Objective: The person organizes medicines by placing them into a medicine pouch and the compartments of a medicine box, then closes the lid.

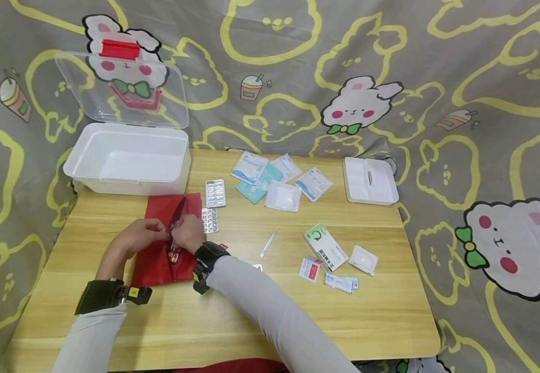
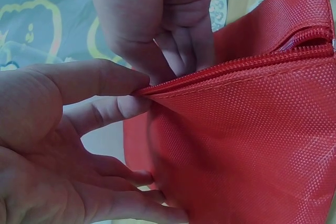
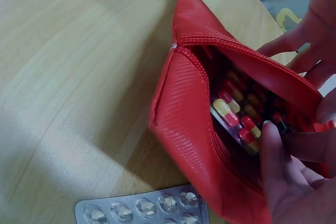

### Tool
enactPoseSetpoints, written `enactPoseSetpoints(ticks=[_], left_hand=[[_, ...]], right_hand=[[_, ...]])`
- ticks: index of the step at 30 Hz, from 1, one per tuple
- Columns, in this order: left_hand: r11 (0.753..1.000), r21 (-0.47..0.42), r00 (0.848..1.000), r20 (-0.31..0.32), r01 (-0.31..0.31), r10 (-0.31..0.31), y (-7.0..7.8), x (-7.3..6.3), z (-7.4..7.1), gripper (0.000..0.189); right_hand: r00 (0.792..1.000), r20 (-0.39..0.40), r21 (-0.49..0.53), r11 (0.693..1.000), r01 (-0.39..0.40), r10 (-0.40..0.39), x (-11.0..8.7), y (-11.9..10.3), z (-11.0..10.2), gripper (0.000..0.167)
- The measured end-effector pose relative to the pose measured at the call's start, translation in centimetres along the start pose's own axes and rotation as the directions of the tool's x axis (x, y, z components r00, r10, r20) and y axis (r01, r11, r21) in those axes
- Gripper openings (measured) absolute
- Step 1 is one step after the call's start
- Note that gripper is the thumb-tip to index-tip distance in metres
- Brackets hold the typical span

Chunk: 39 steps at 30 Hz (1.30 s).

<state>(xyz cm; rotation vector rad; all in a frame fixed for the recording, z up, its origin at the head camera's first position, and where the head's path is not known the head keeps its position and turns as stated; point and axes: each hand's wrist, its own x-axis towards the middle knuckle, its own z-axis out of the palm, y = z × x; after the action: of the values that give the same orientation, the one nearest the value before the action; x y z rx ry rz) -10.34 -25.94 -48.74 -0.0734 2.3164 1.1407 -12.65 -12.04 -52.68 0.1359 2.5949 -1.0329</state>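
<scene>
A red zippered pouch [image 1: 150, 267] lies on the table with its zip undone and its mouth spread. My left hand [image 1: 141, 235] pinches one zip edge between thumb and forefinger; the other fingers [image 2: 121, 205] are spread along the pouch's side. Reaching into the mouth, my right hand [image 1: 189, 233] pinches a blister pack of red-and-yellow capsules [image 3: 228, 111] by its near end. Part of that pack is hidden by the pouch wall and the hand. Close by the pouch's right side lie two silver blister packs, one of them [image 3: 147, 207] partly under its edge.
An open white box [image 1: 127, 155] with a raised clear lid stands behind the pouch. Surgical packets [image 1: 250, 168] lie at the back middle, beside a white tray [image 1: 369, 194] further right. A thermometer-like stick [image 1: 268, 243], a green-white carton [image 1: 325, 247] and small packets [image 1: 339, 282] lie rightward.
</scene>
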Motion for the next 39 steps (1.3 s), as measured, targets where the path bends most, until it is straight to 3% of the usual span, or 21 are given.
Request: enactPoseSetpoints(ticks=[10, 19, 34, 39], left_hand=[[1.000, -0.007, 1.000, 0.002, -0.010, 0.010, 0.1, 0.1, 0.1, 0.015], [1.000, -0.006, 1.000, 0.002, 0.021, -0.021, -0.2, 0.3, 0.0, 0.015], [0.998, -0.020, 0.998, 0.022, 0.054, -0.053, -0.1, 0.2, 0.0, 0.018], [0.998, -0.030, 0.998, 0.033, 0.054, -0.053, -0.2, 0.1, 0.1, 0.019]], right_hand=[[0.994, 0.018, -0.182, 0.978, 0.105, -0.104, 0.1, 0.2, 0.3, 0.016], [0.988, 0.054, -0.166, 0.975, 0.149, -0.142, 0.2, 0.0, -1.3, 0.047], [0.993, 0.042, 0.021, 0.994, 0.106, -0.107, 2.9, 1.7, -5.2, 0.047], [0.994, 0.063, -0.043, 0.995, 0.088, -0.085, 3.4, 3.2, -6.0, 0.039]])
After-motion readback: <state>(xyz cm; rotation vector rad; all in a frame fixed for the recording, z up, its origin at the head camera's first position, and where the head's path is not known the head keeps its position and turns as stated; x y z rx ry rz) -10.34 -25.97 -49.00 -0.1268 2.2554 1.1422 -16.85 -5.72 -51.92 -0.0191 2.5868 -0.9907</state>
